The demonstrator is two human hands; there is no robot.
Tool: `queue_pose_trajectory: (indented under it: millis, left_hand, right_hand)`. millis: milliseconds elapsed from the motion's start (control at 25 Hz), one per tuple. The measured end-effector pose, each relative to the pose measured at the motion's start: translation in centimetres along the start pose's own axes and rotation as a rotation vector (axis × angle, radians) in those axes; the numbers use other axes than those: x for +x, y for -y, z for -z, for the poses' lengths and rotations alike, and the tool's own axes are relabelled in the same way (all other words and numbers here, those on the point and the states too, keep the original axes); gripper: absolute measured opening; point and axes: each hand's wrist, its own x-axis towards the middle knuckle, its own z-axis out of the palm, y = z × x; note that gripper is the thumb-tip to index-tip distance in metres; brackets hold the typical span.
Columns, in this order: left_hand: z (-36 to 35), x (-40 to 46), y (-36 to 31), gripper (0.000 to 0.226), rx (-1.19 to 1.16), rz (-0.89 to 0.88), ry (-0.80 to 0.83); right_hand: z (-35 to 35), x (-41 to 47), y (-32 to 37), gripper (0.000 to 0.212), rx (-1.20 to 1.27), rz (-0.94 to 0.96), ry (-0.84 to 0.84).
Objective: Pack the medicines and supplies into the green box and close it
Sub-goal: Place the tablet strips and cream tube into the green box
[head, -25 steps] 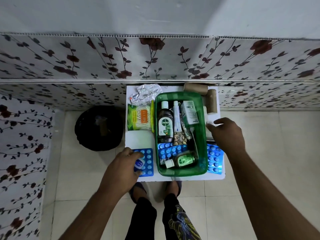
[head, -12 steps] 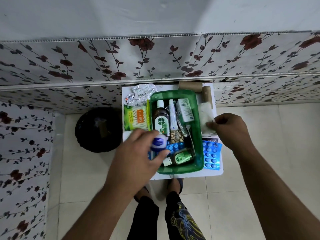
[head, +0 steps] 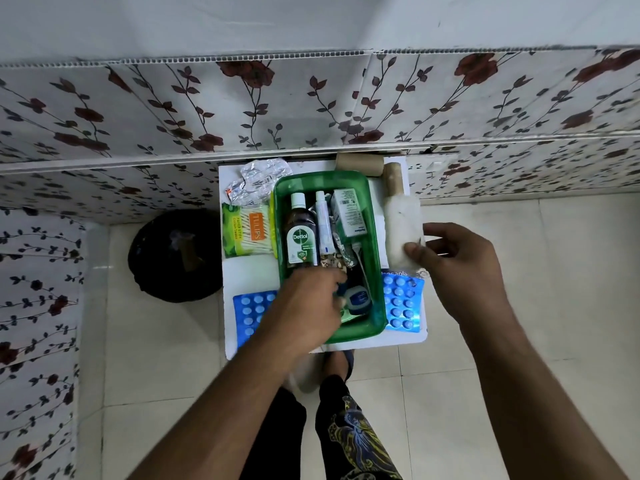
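Note:
The green box (head: 376, 237) stands open on a small white table (head: 249, 268). Inside it are a Dettol bottle (head: 300, 233), a white tube (head: 322, 223), a white carton (head: 348, 211) and foil strips. My left hand (head: 304, 306) reaches into the box's near end, with thumb and fingers around a small blue jar (head: 358, 298). My right hand (head: 460, 271) pinches the near end of a white cotton roll (head: 401, 220) lying just right of the box.
On the table outside the box lie two blue blister packs (head: 251, 306) (head: 401, 303), a cotton swab pack (head: 247, 232), silver strips (head: 256, 183) and two brown rolls (head: 358, 164) (head: 393, 178). A black bin (head: 176, 254) stands on the floor to the left. The flowered wall is directly behind.
My left hand lifted the blue jar off the left blister pack and carried it right, into the box. My right hand closed on the white roll's end.

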Motion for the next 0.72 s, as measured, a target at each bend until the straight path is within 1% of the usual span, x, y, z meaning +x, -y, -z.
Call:
queue_pose_trajectory:
  millis: [80, 160, 200, 240, 320, 400, 600, 720]
  left_hand:
    - [3.2, -1.7, 1.2, 0.024, -0.204, 0.014, -0.147]
    - [5.7, -3.1, 3.5, 0.019, -0.366, 0.091, -0.347]
    - [6.4, -3.5, 5.1, 0.018, -0.384, 0.148, -0.422]
    - [6.7, -3.7, 6.7, 0.018, -0.37, 0.207, -0.465]
    - [6.3, -3.8, 9.4, 0.017, -0.321, 0.301, -0.462]
    - [5.2, -3.8, 11.2, 0.015, -0.29, 0.355, -0.42]
    - [2.7, -3.9, 13.1, 0.013, -0.275, 0.417, -0.36]
    - [1.6, -3.9, 13.5, 0.014, -0.276, 0.438, -0.345]
  right_hand:
    - [-0.5, -1.8, 0.8, 0.02, 0.015, 0.024, 0.036]
    - [-2.3, -3.5, 1.3, 0.018, -0.019, 0.03, 0.153]
    - [-3.8, -4.2, 1.2, 0.017, -0.102, 0.036, 0.221]
    - [-5.4, -4.7, 0.8, 0.018, -0.226, 0.049, 0.279]
    - [-8.5, -5.0, -0.5, 0.019, -0.461, 0.083, 0.348]
    - [-10.7, -4.9, -1.3, 0.017, -0.6, 0.104, 0.372]
    - [-12.1, -4.1, -1.3, 0.016, -0.736, 0.154, 0.356]
    - [-11.9, -4.8, -0.9, 0.018, -0.731, 0.176, 0.373]
